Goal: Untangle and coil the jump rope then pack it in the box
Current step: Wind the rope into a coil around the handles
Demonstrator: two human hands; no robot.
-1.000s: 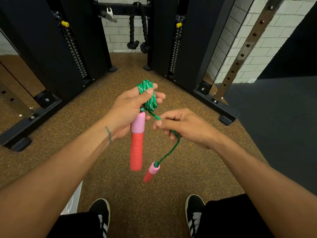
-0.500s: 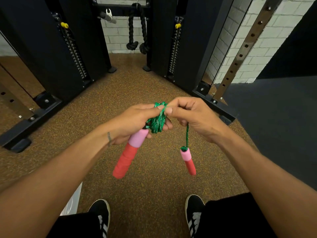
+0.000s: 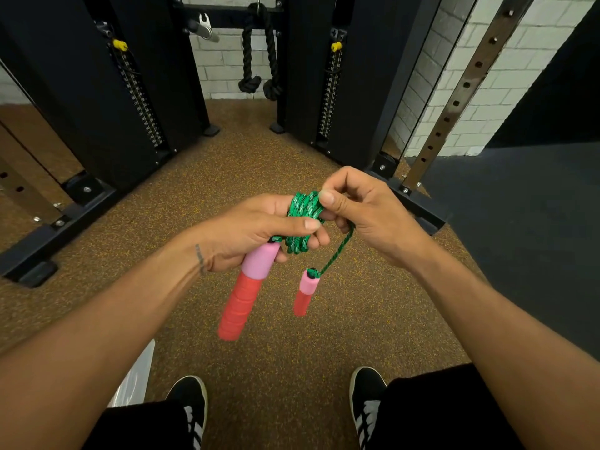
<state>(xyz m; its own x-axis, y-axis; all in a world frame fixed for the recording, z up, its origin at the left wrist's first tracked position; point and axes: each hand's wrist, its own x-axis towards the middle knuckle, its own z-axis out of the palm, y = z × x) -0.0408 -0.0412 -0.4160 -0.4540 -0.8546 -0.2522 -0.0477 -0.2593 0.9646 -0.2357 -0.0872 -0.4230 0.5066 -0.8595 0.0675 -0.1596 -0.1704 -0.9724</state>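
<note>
Left hand (image 3: 256, 228) grips green coil (image 3: 303, 209) plus near handle (image 3: 246, 287), so the loops can't spring. Right hand (image 3: 367, 216) pinches the top wrap, probably to cinch it; free handle (image 3: 306, 292) dangles. Box: possibly the white edge (image 3: 136, 378) near-left, can't tell.

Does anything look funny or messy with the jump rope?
Nothing looks broken or spilled. One loose bit: the dangling handle hangs free on a short rope tail below the right hand, which pinches the green coil. The left hand grips that coil and the held handle. The coil looks bunched, not neat.
</note>
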